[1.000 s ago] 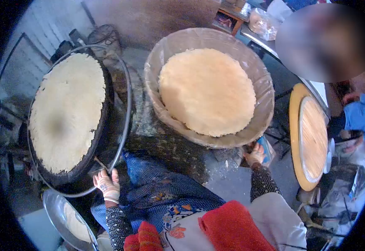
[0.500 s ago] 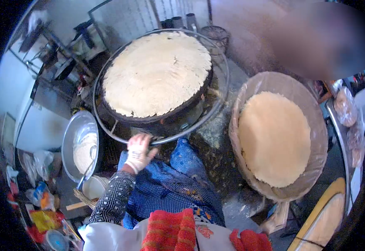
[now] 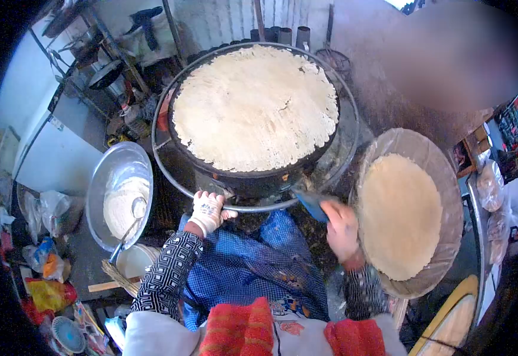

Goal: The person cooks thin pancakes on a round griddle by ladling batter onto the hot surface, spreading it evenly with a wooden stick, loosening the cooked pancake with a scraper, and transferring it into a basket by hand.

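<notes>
A large round flatbread (image 3: 256,110) covers the dark round griddle (image 3: 253,181), which has a metal ring (image 3: 265,207) around it. My left hand (image 3: 208,212), in a pale fingerless glove, is closed on the near side of that ring. My right hand (image 3: 341,228) is bare and grips a flat blue tool (image 3: 313,204), blurred, that looks like a scraper. Its tip is close to the ring, below the griddle's near right edge; I cannot tell whether they touch.
To the right, a lined basket (image 3: 452,237) holds a round flatbread. At left stands a metal basin (image 3: 96,207) of flour-like powder with a ladle (image 3: 127,234), and beside it a white bucket (image 3: 137,261). A yellow-edged board (image 3: 455,314) leans at lower right.
My right hand has come into view with the blue tool. My left hand stays on the ring. The camera view has shifted, so the griddle appears further right.
</notes>
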{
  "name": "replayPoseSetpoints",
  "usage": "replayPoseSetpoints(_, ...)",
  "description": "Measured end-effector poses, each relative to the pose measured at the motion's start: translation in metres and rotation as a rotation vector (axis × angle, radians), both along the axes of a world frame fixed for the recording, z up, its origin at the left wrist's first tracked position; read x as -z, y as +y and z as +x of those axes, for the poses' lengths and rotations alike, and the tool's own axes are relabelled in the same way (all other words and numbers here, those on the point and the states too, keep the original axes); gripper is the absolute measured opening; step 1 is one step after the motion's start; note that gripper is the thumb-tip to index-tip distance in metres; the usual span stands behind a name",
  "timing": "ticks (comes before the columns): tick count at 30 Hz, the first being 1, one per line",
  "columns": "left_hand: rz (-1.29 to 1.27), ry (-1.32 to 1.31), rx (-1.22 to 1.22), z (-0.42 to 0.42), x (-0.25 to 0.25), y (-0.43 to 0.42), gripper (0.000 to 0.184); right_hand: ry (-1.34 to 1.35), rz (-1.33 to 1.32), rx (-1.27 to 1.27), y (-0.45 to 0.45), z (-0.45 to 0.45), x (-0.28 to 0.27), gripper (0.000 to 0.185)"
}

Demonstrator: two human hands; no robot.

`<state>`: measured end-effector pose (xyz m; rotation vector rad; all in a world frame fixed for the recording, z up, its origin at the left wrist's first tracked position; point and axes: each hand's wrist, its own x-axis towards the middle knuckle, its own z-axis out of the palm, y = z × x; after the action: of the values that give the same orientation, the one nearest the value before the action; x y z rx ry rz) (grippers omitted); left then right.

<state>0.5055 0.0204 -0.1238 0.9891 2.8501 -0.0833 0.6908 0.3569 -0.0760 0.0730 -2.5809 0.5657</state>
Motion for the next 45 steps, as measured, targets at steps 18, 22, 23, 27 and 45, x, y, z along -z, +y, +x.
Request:
replayPoseSetpoints(18,0.512,0.383,-0.08,-0.136,-0.1,0.106,0.009,0.012,0.432,-0.129,0.004,-0.111,-0.013,0.04)
replayPoseSetpoints(22,0.373,0.218,-0.157,-0.171,-0.143,0.118,0.014,0.005,0.614,-0.148,-0.005,-0.153,-0.001,0.036)
replayPoseSetpoints(23,0.334,0.181,-0.154,-0.175,-0.15,0.122,0.014,0.012,0.622,-0.147,-0.007,-0.173,0.003,0.036)
replayPoseSetpoints(27,0.184,0.229,-0.107,-0.175,-0.172,0.135,0.015,-0.402,0.785,0.033,-0.018,-0.255,-0.007,0.035)
replayPoseSetpoints(45,0.27,0.267,0.081,-0.122,-0.089,0.027,0.072,-0.339,0.036,0.336,-0.058,0.209,0.047,0.022)
